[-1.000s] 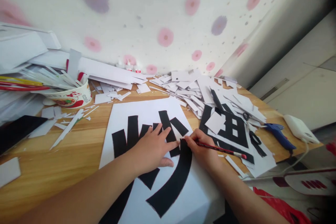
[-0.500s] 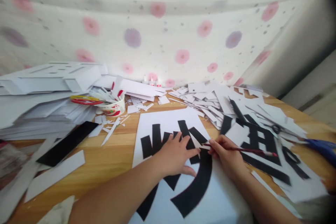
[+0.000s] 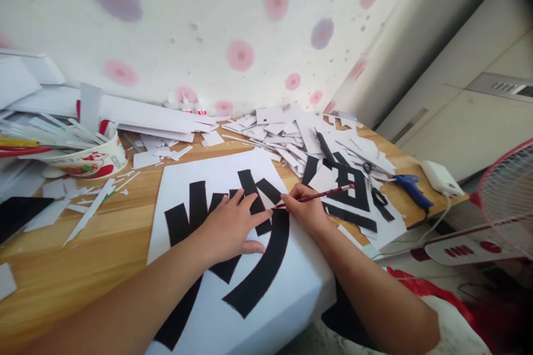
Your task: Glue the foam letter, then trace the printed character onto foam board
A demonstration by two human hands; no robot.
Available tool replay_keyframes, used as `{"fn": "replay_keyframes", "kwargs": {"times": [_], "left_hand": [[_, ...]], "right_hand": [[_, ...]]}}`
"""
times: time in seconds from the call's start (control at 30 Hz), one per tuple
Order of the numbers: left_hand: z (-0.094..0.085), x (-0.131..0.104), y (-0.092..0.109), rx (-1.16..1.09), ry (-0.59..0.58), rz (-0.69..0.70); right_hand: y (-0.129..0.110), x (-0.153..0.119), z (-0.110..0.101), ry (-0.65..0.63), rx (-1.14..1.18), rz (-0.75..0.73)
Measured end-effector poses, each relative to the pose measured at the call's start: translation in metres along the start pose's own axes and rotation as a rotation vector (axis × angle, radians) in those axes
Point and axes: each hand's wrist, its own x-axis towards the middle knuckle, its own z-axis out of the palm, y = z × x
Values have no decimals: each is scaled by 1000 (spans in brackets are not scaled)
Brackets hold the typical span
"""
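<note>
My left hand (image 3: 233,227) lies flat with fingers spread over black cut-out strokes (image 3: 266,266), which together form a large character. Beneath them is a white sheet (image 3: 200,327) whose near edge bends down at the table's front. In a writing grip, my right hand (image 3: 306,211) holds a dark red pencil (image 3: 328,192). Its tip is by the top end of the curved black stroke, close to my left fingertips. My left palm and forearm hide parts of several strokes.
White paper scraps (image 3: 266,127) are heaped at the back. Another black character (image 3: 350,191), scissors (image 3: 378,198) and a blue glue gun (image 3: 412,188) lie to the right. A paper tub (image 3: 97,161) of strips stands left. A racket-like mesh head (image 3: 512,194) sticks in from the right.
The view has swung to the right, so the table's things appear farther left and the glue gun shows fully. Both hands keep about the same place on the sheet.
</note>
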Motion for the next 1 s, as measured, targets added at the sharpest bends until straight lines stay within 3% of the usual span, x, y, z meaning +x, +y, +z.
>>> {"fn": "replay_keyframes", "kwargs": {"times": [0.47,1.0], "left_hand": [[-2,1,-1,42,-12,-16],[2,4,2,112,63,-42]], "right_hand": [[-5,1,0,-39,-116,30],[-1,2,-2,54,-96,-20]]}}
